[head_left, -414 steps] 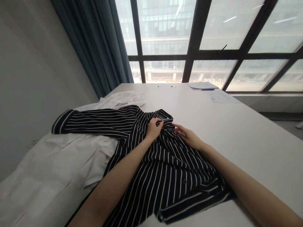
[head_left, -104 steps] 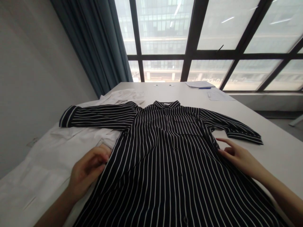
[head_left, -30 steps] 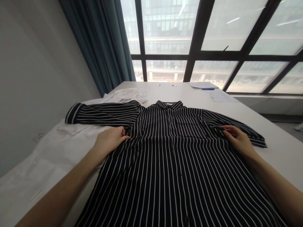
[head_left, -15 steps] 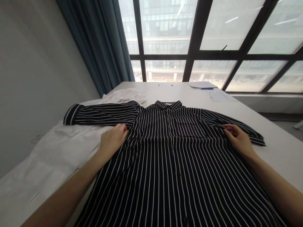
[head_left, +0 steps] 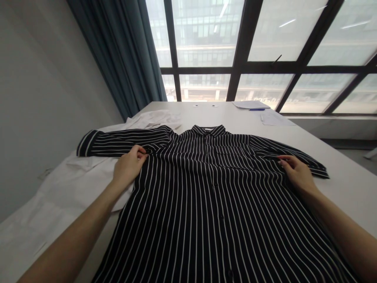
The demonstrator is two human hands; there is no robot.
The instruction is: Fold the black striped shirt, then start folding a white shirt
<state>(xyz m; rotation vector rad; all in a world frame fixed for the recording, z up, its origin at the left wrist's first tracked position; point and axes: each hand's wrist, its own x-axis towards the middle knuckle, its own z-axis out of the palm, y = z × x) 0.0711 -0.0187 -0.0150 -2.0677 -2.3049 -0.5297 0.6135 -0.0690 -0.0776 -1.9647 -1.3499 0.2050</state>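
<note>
A black shirt with thin white stripes (head_left: pixel 212 188) lies spread flat, front up, on a white table (head_left: pixel 338 181), collar toward the window. My left hand (head_left: pixel 128 167) pinches the fabric at the underarm of the left sleeve, fingers closed on it. My right hand (head_left: pixel 296 173) rests at the underarm of the right sleeve, fingers curled and gripping the cloth there. Both sleeves stretch out to the sides.
A white garment (head_left: pixel 70 188) lies under and left of the striped shirt. Papers (head_left: pixel 266 114) and a blue pen (head_left: pixel 257 109) sit at the far end of the table. A dark curtain (head_left: pixel 123 59) and large windows stand behind.
My left hand has slid outward to the left along the shirt's side, pulling the fabric there. My right hand has stayed at the right underarm.
</note>
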